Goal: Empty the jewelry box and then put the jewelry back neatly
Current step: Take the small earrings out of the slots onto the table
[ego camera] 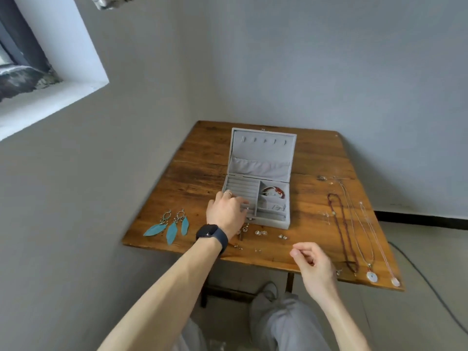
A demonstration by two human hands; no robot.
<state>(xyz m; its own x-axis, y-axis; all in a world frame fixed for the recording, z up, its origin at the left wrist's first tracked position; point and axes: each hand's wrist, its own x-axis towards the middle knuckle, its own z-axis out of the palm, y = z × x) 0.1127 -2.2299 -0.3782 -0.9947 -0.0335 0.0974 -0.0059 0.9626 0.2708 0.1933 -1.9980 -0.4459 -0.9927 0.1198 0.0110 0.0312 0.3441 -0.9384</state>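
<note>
The grey jewelry box (263,158) stands open in the middle of the wooden table (197,163), its lid upright. My left hand (226,211), with a ring on one finger and a black watch on the wrist, reaches into the box's front-left ring rolls; its curled fingertips pinch a small silver piece (247,209). A red-and-white bangle (273,191) lies in the back-right compartment. My right hand (312,266) hovers over the table's front edge with loosely curled fingers, and I see nothing in them.
Two teal feather earrings (169,225) lie left of the box. Several small silver earrings (260,233) sit in front of it. A dark red bead necklace (340,224) and two thin pendant chains (364,239) stretch along the right side. Walls enclose the table's back and left.
</note>
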